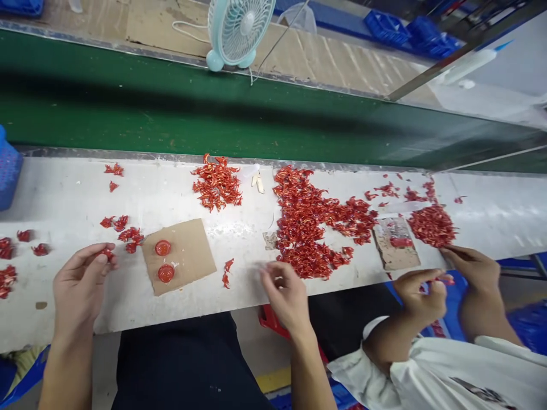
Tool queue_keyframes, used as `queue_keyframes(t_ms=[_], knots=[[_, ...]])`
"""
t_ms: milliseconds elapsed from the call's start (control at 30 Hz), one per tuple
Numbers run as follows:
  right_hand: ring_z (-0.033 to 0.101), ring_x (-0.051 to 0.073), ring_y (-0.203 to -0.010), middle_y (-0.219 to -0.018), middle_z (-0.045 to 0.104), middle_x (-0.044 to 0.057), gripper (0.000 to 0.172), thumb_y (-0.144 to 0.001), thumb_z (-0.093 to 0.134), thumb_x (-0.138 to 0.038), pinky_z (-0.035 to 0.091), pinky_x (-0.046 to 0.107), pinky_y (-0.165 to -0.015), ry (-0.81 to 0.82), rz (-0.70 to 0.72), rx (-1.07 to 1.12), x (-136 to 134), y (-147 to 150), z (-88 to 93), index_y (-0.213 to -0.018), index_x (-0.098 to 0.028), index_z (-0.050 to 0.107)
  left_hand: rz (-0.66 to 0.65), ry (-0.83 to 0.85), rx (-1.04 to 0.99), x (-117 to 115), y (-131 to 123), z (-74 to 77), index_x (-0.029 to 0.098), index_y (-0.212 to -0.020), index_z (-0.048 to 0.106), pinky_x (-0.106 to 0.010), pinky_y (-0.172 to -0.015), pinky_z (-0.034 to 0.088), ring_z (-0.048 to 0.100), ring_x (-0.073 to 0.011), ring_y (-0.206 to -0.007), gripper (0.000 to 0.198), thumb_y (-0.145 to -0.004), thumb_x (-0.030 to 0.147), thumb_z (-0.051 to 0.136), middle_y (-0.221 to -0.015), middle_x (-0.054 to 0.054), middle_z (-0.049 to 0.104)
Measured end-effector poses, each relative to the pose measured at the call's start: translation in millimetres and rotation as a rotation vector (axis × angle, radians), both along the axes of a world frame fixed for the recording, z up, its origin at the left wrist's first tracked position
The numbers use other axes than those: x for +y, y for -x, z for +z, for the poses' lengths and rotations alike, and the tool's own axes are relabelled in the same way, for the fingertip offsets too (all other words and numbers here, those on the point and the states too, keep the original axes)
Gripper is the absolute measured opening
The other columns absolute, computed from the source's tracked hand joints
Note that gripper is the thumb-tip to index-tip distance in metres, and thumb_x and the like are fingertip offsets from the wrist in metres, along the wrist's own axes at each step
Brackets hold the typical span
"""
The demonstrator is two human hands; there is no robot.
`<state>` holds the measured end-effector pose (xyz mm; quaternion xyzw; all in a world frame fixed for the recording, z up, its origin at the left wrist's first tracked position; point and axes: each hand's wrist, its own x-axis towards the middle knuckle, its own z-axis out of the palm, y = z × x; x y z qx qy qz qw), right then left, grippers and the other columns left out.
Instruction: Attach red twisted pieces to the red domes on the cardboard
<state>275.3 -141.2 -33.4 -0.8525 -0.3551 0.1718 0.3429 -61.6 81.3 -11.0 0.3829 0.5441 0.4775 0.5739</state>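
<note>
Green panelling [171, 108] backs a white worktop [248, 293], where a brown cardboard sheet [190, 250] lies before the person. Left of the cardboard, the left hand [83, 279] pinches a red piece [110, 256] between thumb and fingers; its exposed end faces the cardboard, while its long axis is hidden by the grip. Right of the cardboard, the right hand [287, 290] is curled, thumb near forefinger, blurred, so I cannot tell whether it holds anything. Two round red parts [166, 273] sit on the cardboard, one behind the other. Just right of it, two loose pointed pieces [226, 279] lie nearly end to end, their line running toward the panelling, the farther one slanting right. Behind the cardboard and to its right is a small heap [217, 185]; farther right spreads a large heap [303, 228], tips pointing every way, then a co-worker's hands [421, 296].
</note>
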Motion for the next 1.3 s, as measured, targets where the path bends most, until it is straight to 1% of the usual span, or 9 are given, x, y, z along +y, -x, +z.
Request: queue_keyframes(t_ms=[67,133,267,400,500,633,800,967,1300], knots=[[0.065,0.021,-0.079,-0.098,0.068,0.007,0.02,-0.097,0.057,-0.031,0.053,0.032,-0.066,0.03,0.321,0.038,17.6,12.2,4.4,-0.113,-0.024,0.068,-0.07,0.007,-0.043,-7.2,-5.3,-0.1,0.02,-0.097,0.074,-0.026,-0.064,0.056,0.067,-0.0126,-0.068,0.023,-0.077,0.025,0.083,-0.094,-0.003,0.078],[0.066,0.023,-0.093,-0.107,0.067,0.008,0.028,-0.099,0.052,-0.023,0.056,0.035,-0.077,0.038,0.516,-0.005,30.9,17.7,5.6,-0.121,-0.026,0.07,-0.116,0.019,-0.069,-14.5,-10.2,0.4,0.02,-0.095,0.074,-0.025,-0.064,0.056,0.067,-0.0124,-0.069,0.019,-0.078,0.025,0.083,-0.097,-0.003,0.077],[0.067,0.024,-0.096,-0.102,0.067,0.009,0.029,-0.1,0.053,-0.022,0.057,0.038,-0.084,0.082,0.653,-0.081,43.5,12.2,2.9,-0.119,-0.026,0.073,-0.174,0.063,-0.09,-26.5,-13.3,0.9,0.02,-0.093,0.077,-0.025,-0.068,0.059,0.07,-0.0133,-0.074,0.013,-0.082,0.026,0.081,-0.108,-0.006,0.077],[0.068,0.023,-0.085,-0.092,0.069,0.007,0.024,-0.099,0.055,-0.026,0.056,0.036,-0.078,0.075,0.648,-0.085,49.9,10.2,3.1,-0.108,-0.024,0.077,-0.233,0.108,-0.109,-33.3,-9.8,1.3,0.021,-0.107,0.079,-0.027,-0.077,0.061,0.072,-0.015,-0.081,0.024,-0.084,0.028,0.079,-0.122,-0.01,0.076],[0.062,0.018,-0.064,-0.077,0.067,0.004,0.019,-0.096,0.059,-0.029,0.052,0.032,-0.064,0.051,0.546,0.022,58.8,20.3,6.9,-0.096,-0.02,0.076,-0.245,0.12,-0.118,-36.2,-7.8,2.5,0.023,-0.113,0.079,-0.027,-0.083,0.062,0.074,-0.0158,-0.086,0.029,-0.084,0.028,0.079,-0.124,-0.009,0.075],[0.05,0.013,-0.048,-0.062,0.06,-0.001,0.026,-0.094,0.061,-0.041,0.041,0.027,-0.047,0.021,0.382,0.407,82.5,44.9,15.5,-0.083,-0.019,0.07,-0.231,0.126,-0.112,-39.0,-7.1,3.3,0.026,-0.113,0.078,-0.026,-0.083,0.062,0.076,-0.0166,-0.088,0.03,-0.083,0.027,0.081,-0.119,-0.007,0.077],[0.048,0.01,-0.048,-0.074,0.07,0.004,0.031,-0.09,0.065,-0.047,0.038,0.025,-0.045,-0.001,0.455,0.773,128.7,80.5,21.6,-0.084,-0.018,0.074,-0.241,0.136,-0.109,-43.8,-6.5,2.2,0.026,-0.112,0.078,-0.025,-0.078,0.061,0.076,-0.0163,-0.087,0.029,-0.084,0.028,0.08,-0.119,-0.007,0.077],[0.055,0.013,-0.058,-0.07,0.068,0.003,0.024,-0.082,0.074,-0.042,0.043,0.025,-0.054,-0.076,0.405,0.769,159.3,104.9,13.6,-0.082,-0.018,0.074,-0.232,0.14,-0.104,-50.2,-5.9,4.3,0.024,-0.11,0.078,-0.026,-0.079,0.061,0.075,-0.0167,-0.088,0.027,-0.084,0.028,0.08,-0.122,-0.008,0.076],[0.057,0.015,-0.059,-0.069,0.069,0.003,0.025,-0.083,0.072,-0.043,0.046,0.026,-0.057,-0.054,0.393,0.715,160.7,121.1,7.4,-0.079,-0.019,0.071,-0.223,0.165,-0.11,-52.0,-7.9,5.3,0.023,-0.108,0.079,-0.03,-0.083,0.061,0.077,-0.0202,-0.091,0.028,-0.081,0.031,0.082,-0.132,-0.01,0.071]])
